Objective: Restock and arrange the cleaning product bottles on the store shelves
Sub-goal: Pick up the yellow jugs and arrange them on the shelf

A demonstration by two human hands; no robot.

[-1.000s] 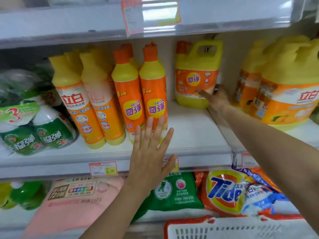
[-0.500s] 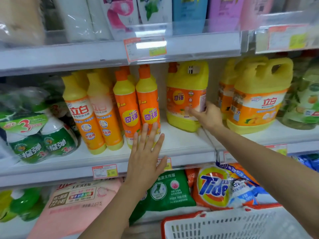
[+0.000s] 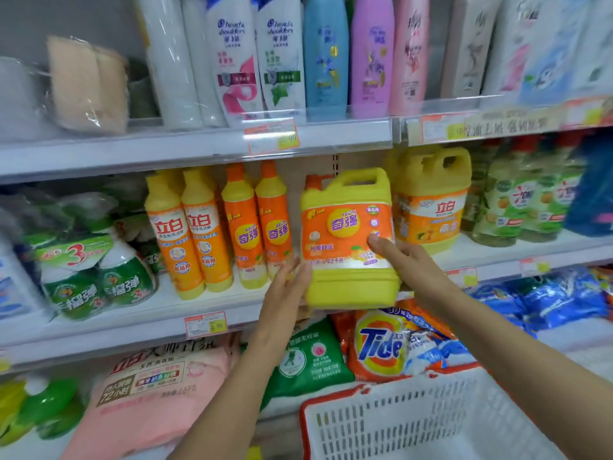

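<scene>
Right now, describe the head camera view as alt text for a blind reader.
A person's right hand grips a yellow plastic jug with an orange label at the white middle shelf's front edge, while the left hand presses its left side with straight fingers. Slim orange-and-yellow bottles stand left of it; a white plastic basket is below.

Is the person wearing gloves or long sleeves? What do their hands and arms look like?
No gloves. The left hand and right hand are bare, with no rings that I can see. The left forearm and right forearm are bare too: no sleeve, watch or bracelet shows anywhere in view.
</scene>
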